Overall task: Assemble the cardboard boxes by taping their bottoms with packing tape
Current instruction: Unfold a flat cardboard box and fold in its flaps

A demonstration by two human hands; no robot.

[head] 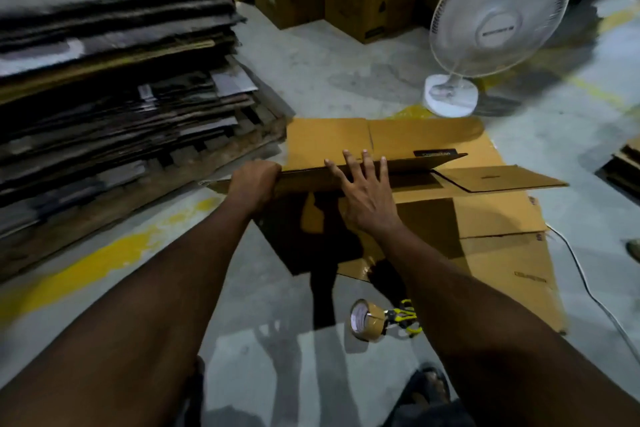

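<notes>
Two hands on one box

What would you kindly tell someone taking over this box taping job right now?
Left hand grips the left edge of the cardboard box; right hand lies flat, fingers spread, on its raised panel.
The box is on the floor, not squared up. Tape roll and yellow scissors lie on the floor nearer the person. Stack of flat cardboard stands at left.
Done: nothing taped that shows. Left: square the box, close the bottom flaps, tape them.
</notes>
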